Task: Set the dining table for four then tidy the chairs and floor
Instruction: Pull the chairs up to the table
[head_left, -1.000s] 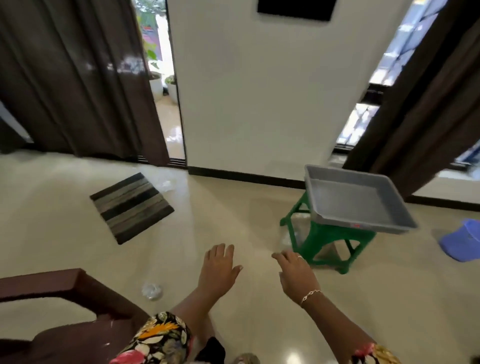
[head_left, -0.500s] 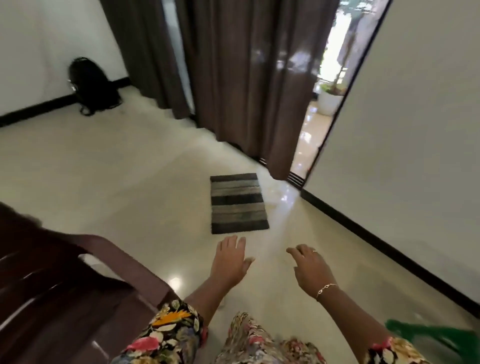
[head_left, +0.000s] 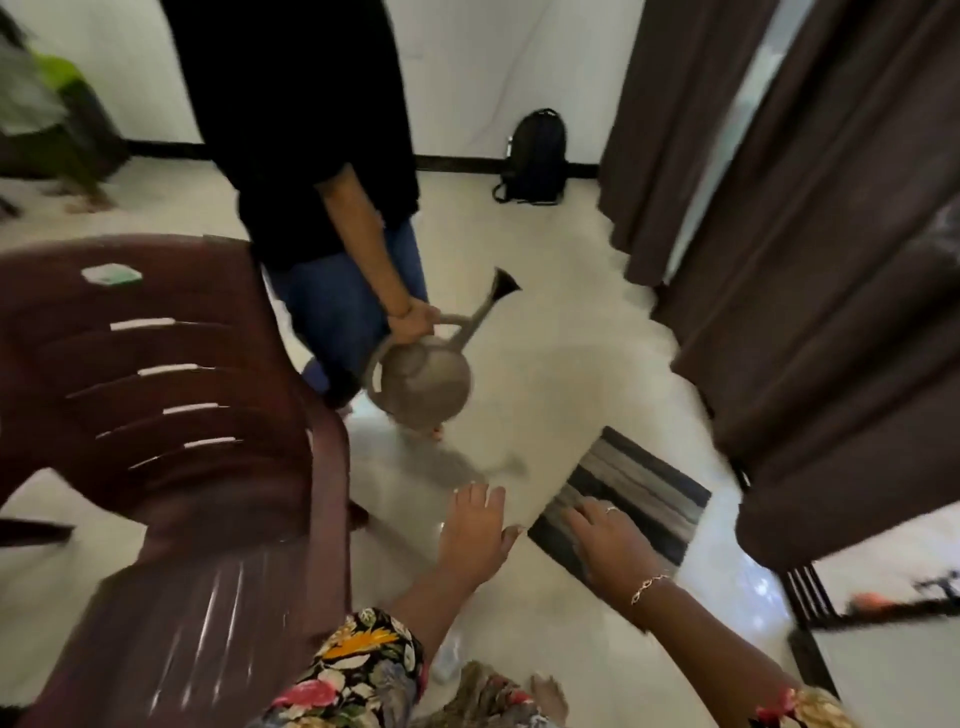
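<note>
Since neither hand carries anything, I read the left hand (head_left: 475, 530) and right hand (head_left: 608, 545) as released, fingers spread, held forward probably for balance. The brown chair (head_left: 182, 415) stands near left, just beside the left arm, likely next to tidy. Farther off, a person (head_left: 291, 130) grips a watering can (head_left: 421, 384) by its handle above the floor (head_left: 571, 338); a striped mat (head_left: 644, 483) lies near right.
</note>
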